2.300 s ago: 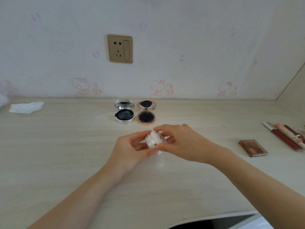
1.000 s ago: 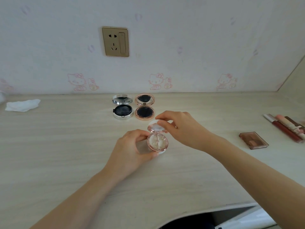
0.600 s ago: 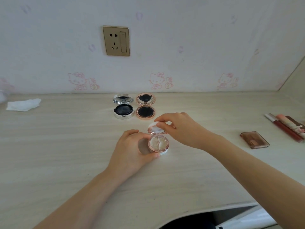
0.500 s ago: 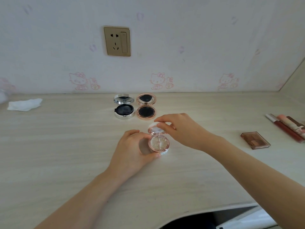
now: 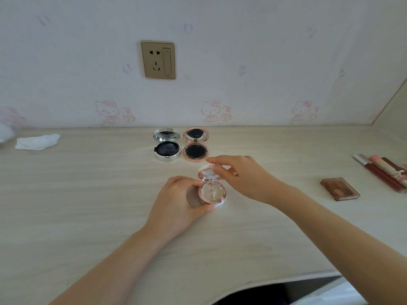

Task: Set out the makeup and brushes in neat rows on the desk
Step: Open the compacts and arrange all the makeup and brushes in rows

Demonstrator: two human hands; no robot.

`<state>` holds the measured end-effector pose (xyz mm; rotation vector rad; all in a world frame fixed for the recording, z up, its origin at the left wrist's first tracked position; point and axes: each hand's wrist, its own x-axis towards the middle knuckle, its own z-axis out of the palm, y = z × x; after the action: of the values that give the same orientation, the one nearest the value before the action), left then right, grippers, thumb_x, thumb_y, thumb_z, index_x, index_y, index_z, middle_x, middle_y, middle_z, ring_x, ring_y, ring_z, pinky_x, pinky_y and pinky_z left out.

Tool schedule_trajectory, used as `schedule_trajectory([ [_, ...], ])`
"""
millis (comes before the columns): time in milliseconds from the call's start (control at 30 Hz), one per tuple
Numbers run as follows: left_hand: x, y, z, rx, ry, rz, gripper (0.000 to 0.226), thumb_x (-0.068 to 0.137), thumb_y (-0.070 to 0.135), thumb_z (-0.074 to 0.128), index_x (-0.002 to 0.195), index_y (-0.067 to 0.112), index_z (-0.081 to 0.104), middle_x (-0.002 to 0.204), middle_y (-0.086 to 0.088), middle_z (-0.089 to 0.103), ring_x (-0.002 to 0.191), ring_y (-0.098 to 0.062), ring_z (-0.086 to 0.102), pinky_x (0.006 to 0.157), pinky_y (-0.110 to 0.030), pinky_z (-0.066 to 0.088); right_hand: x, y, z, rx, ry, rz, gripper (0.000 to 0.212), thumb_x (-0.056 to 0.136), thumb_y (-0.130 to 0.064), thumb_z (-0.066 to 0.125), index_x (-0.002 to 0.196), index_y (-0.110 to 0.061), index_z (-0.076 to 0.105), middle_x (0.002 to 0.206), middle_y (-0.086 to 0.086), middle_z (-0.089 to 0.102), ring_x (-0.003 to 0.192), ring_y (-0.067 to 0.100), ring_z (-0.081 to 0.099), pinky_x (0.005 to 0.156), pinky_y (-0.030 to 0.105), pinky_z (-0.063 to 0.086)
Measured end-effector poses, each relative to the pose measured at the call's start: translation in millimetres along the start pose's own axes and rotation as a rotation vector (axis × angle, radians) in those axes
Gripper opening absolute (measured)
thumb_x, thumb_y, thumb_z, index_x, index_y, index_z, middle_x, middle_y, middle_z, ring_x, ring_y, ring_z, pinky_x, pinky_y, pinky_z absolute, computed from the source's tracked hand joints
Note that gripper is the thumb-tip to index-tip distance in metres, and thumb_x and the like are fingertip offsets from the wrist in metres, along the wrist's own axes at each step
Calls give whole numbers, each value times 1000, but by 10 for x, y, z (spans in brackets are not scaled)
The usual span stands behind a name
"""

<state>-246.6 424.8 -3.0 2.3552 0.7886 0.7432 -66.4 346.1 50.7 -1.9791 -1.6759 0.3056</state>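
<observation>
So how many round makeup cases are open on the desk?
3. A silver compact and a rose-gold compact sit side by side near the wall. A third pink compact is nearer, between the left hand and right hand. None looks hidden.

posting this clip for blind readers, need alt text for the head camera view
Two bare hands hold an open pink compact on a pale desk: left hand on its base, right hand on its lid.

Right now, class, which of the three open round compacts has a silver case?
The silver compact, at the back left. Its neighbour, the dark-filled compact, and the pale compact between the hands are both rose-gold.
</observation>
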Motion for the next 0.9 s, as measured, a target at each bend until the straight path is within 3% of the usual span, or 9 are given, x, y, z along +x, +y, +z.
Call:
schedule_trajectory([
  [100, -5, 6, 0, 15, -1, 0, 52, 57, 52, 80, 104, 35, 66, 102, 25, 61, 111, 3, 43, 85, -3, 29, -85, 15, 18, 99, 77, 59, 47, 97, -42, 46, 142, -34, 38, 134, -9, 54, 106, 7, 60, 92, 26, 48],
  [200, -28, 13, -3, 18, 10, -13, 53, 57, 53, 80, 105, 35, 66, 102, 25, 60, 111, 4, 44, 86, -5, 31, -286, 59, 171, 194, 171, 127, 52, 96, -40, 48, 144, -26, 34, 134, -9, 54, 112, 6, 56, 93, 27, 47],
  [300, -64, 41, -4, -15, 37, -24, 56, 55, 63, 72, 103, 35, 67, 101, 25, 61, 108, 8, 47, 89, -12, 38, -477, 99, 365, 185, 142, 148, 58, 94, -41, 51, 146, -26, 29, 135, -12, 53, 122, 8, 50, 97, 24, 42],
  [400, -80, 73, 0, -48, 56, -31, 51, 60, 63, 71, 103, 35, 68, 102, 21, 64, 105, 6, 53, 88, -17, 44, -540, 103, 458, 209, 163, 133, 61, 92, -40, 54, 146, -30, 27, 131, -18, 55, 122, 6, 49, 94, 20, 38],
  [500, -87, 93, 14, -61, 47, -22, 39, 69, 46, 77, 103, 32, 68, 103, 20, 67, 101, 4, 58, 87, -21, 46, -564, 63, 528, 168, 168, 75, 66, 90, -38, 59, 145, -35, 24, 127, -17, 57, 120, 7, 46, 94, 23, 40],
  [600, -101, 116, 22, -68, 49, -23, 37, 73, 37, 78, 108, 30, 67, 106, 18, 69, 101, 1, 61, 87, -24, 48, -557, 56, 571, 149, 208, 65, 68, 89, -37, 61, 146, -32, 24, 127, -17, 57, 119, 7, 44, 91, 17, 36],
  [733, -95, 141, 48, -8, 20, 0, 40, 78, 39, 73, 116, 30, 63, 114, 15, 66, 107, -7, 59, 88, -27, 47, -547, 77, 561, 183, 224, 55, 67, 89, -35, 63, 145, -33, 27, 124, -15, 58, 117, 7, 47, 91, 16, 36],
  [900, 5, 165, 139, 127, -2, 16, 45, 82, 53, 64, 123, 37, 58, 135, 6, 54, 129, -8, 45, 100, -22, 37, -504, 191, 457, 209, 243, 64, 66, 87, -32, 66, 143, -35, 31, 118, -22, 58, 114, 4, 50, 90, 11, 36],
])
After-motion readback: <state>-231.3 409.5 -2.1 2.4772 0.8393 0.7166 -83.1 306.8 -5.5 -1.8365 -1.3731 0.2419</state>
